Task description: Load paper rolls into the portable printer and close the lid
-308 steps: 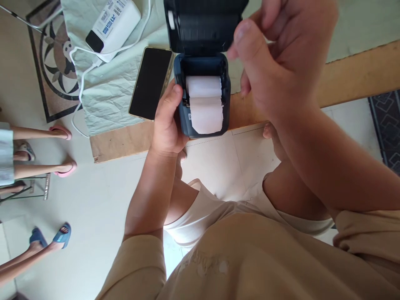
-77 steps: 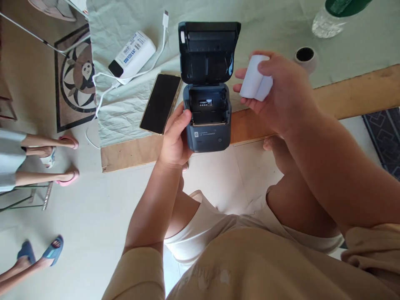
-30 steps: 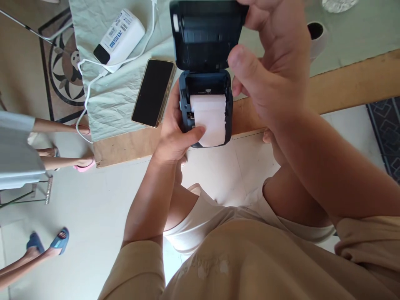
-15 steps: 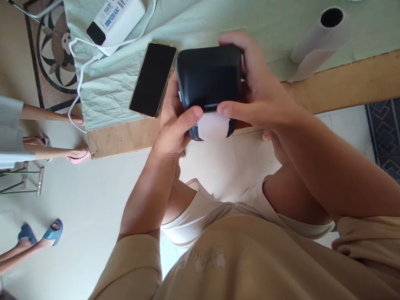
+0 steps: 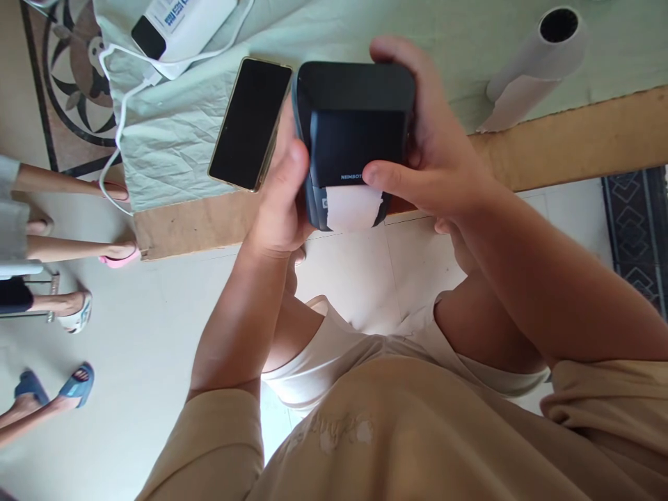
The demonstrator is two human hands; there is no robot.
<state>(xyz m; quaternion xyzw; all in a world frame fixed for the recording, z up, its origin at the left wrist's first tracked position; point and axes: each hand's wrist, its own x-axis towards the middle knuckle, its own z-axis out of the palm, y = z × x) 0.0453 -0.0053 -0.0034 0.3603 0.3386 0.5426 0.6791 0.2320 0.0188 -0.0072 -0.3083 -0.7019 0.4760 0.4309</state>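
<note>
Fingers of the right hand [image 5: 443,160] wrap over the far edge and right side of a dark label printer [image 5: 355,132], the thumb pressing on its closed lid near the front. The left hand [image 5: 279,202] clasps the printer's left side, thumb lying against the lid. Both hands hold the printer just above the near edge of the table [image 5: 574,139]. A white paper strip [image 5: 352,207] sticks out below the lid. Just left of the printer lies a phone [image 5: 249,124], screen dark, on a pale green cloth [image 5: 172,146]. Farther left sits a white power bank [image 5: 180,21] with its cable [image 5: 117,125]. A paper roll [image 5: 532,69] lies to the right.
</note>
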